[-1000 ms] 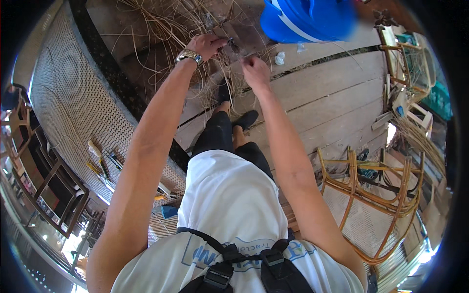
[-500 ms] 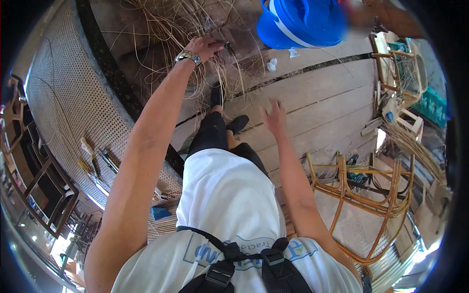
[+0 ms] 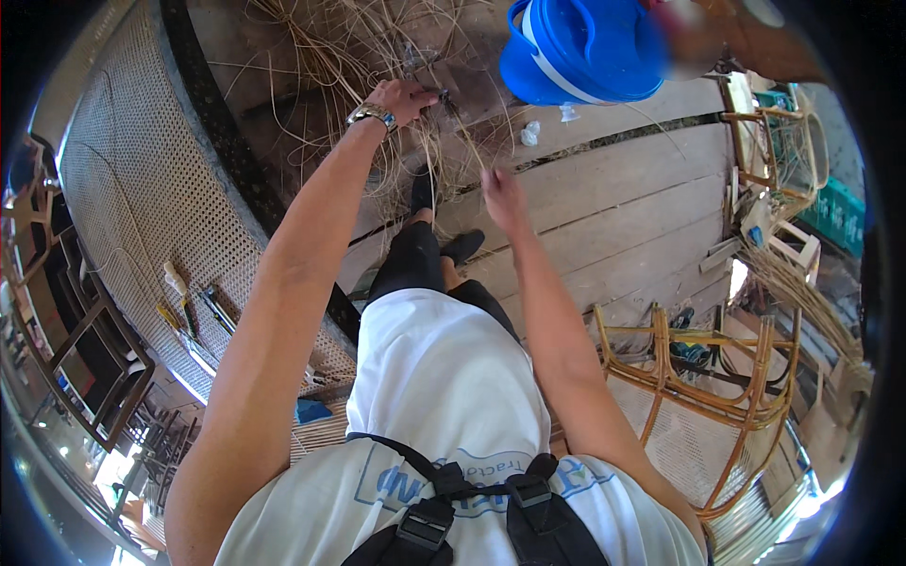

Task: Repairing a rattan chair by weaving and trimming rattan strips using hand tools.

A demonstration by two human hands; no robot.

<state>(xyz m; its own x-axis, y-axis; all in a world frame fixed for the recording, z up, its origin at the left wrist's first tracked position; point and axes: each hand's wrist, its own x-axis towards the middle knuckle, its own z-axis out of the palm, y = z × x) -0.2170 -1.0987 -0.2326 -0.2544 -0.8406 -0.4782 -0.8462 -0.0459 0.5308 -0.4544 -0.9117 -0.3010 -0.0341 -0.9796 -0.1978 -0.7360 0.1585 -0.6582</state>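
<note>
My left hand (image 3: 401, 101), with a metal watch (image 3: 372, 115) on its wrist, is reached out over the floor. Its fingers are closed on a small dark object (image 3: 444, 97) whose kind I cannot make out. A thin cane strand (image 3: 469, 141) runs from that object toward my right hand (image 3: 505, 200). My right fingers are pinched together at the strand's near end. Beneath and beyond the left hand lies a loose tangle of pale cane strands (image 3: 330, 61).
A large woven cane panel (image 3: 142, 179) with a dark edge stands at left, hand tools (image 3: 184, 302) lying on it. Ahead right is a blue lidded bucket (image 3: 590, 52), near another person's arm (image 3: 755, 42). A rattan chair frame (image 3: 708, 377) sits at right on the plank floor (image 3: 613, 198).
My right hand has moved left and forward, and its spread fingers have closed at the cane strand. The left hand has shifted slightly right and nearer.
</note>
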